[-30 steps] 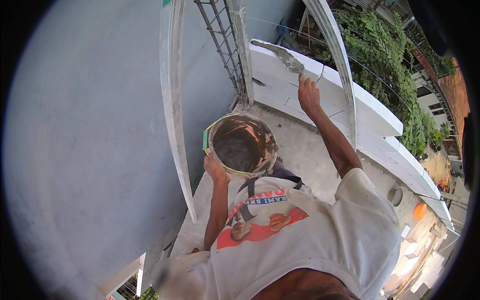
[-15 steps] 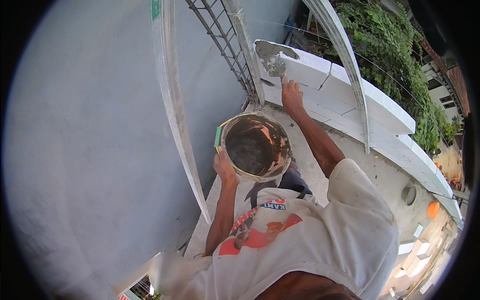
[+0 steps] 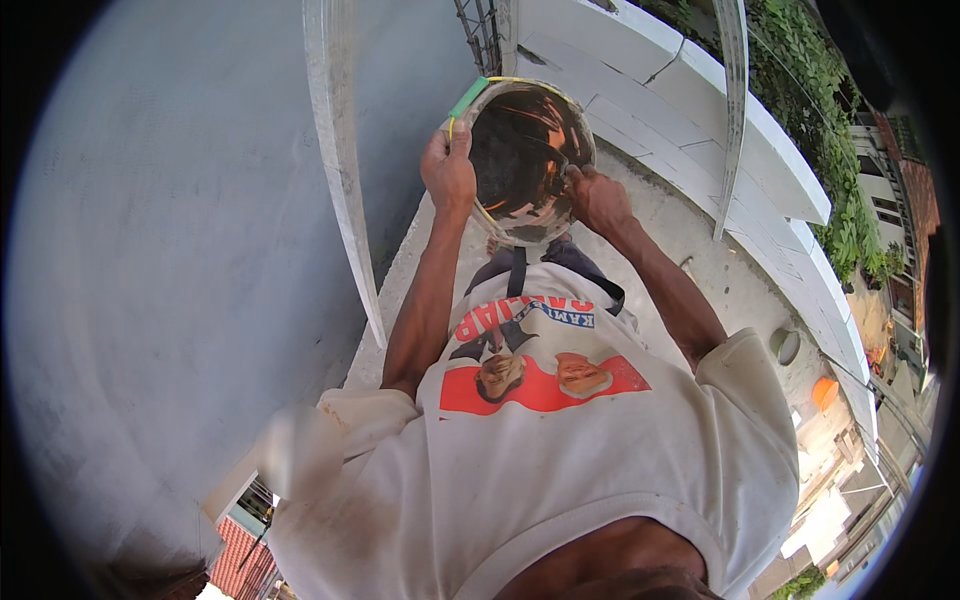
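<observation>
A round bucket point(image 3: 520, 234) hangs in front of me, with a yellow wire handle and a green grip point(image 3: 468, 97) at its far left rim. My left hand point(image 3: 449, 172) is closed on the bucket's left rim, thumb near the wire. Inside is dark grey mortar point(image 3: 497, 165), smeared up the orange inner wall. My right hand point(image 3: 600, 200) is closed at the right rim on a trowel point(image 3: 553, 160), whose blade dips into the bucket and is hard to make out against the mortar.
A low white block wall point(image 3: 620, 60) curves along the right. At my left rises a grey wall point(image 3: 180, 250). Pale upright posts point(image 3: 335, 150) stand on both sides. A steel bar cage point(image 3: 482, 30) is at the far end. A round tub point(image 3: 785, 346) and an orange container point(image 3: 825, 392) lie at right.
My right hand has brought the trowel back from the mortar patch on the block wall's top into the bucket. The bucket and left hand now appear higher in view.
</observation>
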A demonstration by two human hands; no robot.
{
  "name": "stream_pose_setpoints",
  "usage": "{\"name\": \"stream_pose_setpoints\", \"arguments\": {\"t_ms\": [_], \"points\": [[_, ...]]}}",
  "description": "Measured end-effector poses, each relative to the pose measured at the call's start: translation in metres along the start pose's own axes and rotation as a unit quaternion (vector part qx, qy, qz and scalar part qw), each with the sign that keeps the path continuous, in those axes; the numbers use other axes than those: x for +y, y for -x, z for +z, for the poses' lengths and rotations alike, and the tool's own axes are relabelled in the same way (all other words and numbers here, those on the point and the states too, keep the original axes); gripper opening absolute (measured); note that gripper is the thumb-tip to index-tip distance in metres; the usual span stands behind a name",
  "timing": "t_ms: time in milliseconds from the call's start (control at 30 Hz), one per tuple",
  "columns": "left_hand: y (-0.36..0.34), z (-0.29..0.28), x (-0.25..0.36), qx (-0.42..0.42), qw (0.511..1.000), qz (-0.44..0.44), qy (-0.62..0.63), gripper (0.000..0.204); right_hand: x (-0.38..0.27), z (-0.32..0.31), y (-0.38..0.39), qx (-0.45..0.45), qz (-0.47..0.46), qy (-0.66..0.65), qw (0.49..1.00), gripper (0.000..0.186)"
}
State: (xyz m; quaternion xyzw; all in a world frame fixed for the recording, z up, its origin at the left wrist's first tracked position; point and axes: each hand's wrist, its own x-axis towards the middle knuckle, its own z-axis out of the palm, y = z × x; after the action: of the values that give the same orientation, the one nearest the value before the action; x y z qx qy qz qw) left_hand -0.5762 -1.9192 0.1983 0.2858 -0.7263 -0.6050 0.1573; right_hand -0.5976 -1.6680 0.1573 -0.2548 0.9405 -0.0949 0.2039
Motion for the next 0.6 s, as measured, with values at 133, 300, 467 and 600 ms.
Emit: {"name": "stream_pose_setpoints", "arguments": {"t_ms": [133, 300, 467, 600], "points": [[-0.009, 0.001, 0.017, -0.065, 0.998, 0.021, 0.011, 0.041, -0.008, 0.018, -0.018, 0.084, 0.030, 0.039, 0.995, 0.034], [-0.019, 0.000, 0.020, -0.111, 0.989, 0.064, 0.077, 0.037, -0.006, 0.030, -0.017, 0.106, 0.034, 0.008, 0.994, 0.044], [-0.019, -0.001, 0.018, -0.120, 0.978, 0.048, 0.167, 0.035, 0.004, 0.020, -0.002, 0.117, -0.047, 0.043, 0.991, 0.036], [-0.016, 0.000, 0.016, -0.115, 0.972, 0.052, 0.199, 0.033, 0.000, 0.013, 0.008, 0.056, -0.113, 0.094, 0.988, 0.031]]}}
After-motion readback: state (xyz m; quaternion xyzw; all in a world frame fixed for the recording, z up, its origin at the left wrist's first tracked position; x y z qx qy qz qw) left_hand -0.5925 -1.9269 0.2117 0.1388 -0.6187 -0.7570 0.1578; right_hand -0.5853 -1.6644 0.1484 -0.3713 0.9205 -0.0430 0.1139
